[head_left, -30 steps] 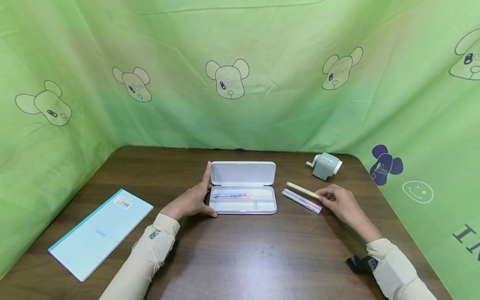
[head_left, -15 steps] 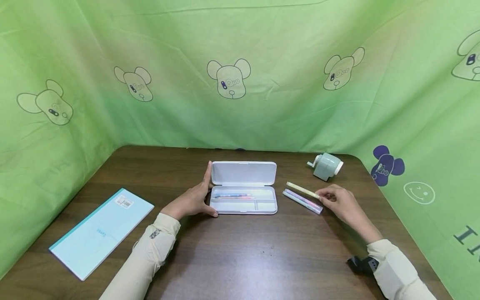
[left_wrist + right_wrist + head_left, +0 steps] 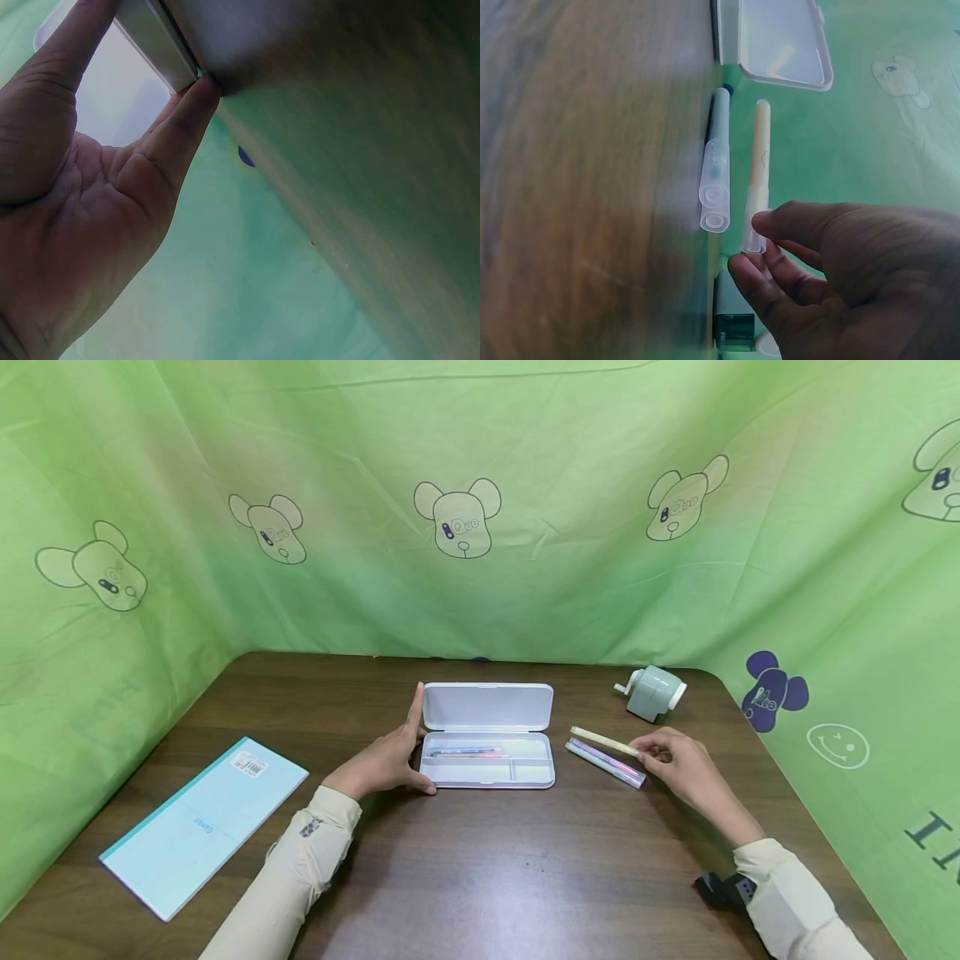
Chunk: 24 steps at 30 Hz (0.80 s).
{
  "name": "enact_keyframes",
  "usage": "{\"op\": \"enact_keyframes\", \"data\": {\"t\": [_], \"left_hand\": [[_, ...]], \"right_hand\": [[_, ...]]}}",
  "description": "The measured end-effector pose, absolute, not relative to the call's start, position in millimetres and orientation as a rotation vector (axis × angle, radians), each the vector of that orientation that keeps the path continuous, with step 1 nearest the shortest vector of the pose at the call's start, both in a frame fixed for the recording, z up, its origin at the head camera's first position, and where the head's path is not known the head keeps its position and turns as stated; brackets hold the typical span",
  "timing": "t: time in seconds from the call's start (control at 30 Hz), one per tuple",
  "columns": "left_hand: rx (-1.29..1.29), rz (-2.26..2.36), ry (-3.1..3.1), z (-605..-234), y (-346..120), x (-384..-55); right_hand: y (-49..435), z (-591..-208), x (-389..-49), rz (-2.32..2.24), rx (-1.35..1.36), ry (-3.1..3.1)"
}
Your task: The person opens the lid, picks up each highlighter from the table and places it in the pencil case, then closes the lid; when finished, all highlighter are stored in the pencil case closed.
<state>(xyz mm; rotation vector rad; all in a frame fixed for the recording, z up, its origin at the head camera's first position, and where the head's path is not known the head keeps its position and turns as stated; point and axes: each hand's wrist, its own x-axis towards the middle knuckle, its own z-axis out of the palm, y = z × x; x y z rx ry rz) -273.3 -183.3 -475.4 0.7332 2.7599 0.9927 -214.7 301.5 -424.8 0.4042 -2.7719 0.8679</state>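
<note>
A white pencil case (image 3: 487,774) lies unfolded on the table, its lid (image 3: 487,706) raised at the back. Several slim pens or pencils (image 3: 465,752) rest in its rear compartment. My left hand (image 3: 384,762) touches the case's left end, index finger straight beside the lid and thumb at the front corner. Between thumb and fingers, my right hand (image 3: 678,764) pinches a pale yellow marker pen (image 3: 603,741) by its clear-capped end. In the right wrist view this marker pen (image 3: 760,150) is held apart from the other capped pens (image 3: 715,165), which lie side by side.
A grey-green crank pencil sharpener (image 3: 652,693) stands behind the right hand. A light blue notebook (image 3: 202,827) lies at the left of the brown wooden table (image 3: 495,877). Green printed cloth (image 3: 360,585) hangs around the back and sides.
The yellow marker pen has shifted very slightly to the left in my right hand. My left hand stays where it was at the pencil case.
</note>
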Motion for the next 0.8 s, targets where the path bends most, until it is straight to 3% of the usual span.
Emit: {"op": "enact_keyframes", "data": {"t": [0.5,0.73,0.8], "left_hand": [[0.71,0.977,2.747,-469.2,-181.7,-270.0],[0.695,0.983,2.687,-420.2,-167.6,-241.4],[0.713,0.978,2.702,-421.8,-167.9,-241.3]], "right_hand": [[299.3,-424.6,-214.4,0.867,0.418,-2.762],[294.4,-423.5,-214.4,0.898,0.428,-2.771],[293.0,-423.6,-213.9,0.899,0.422,-2.778]]}}
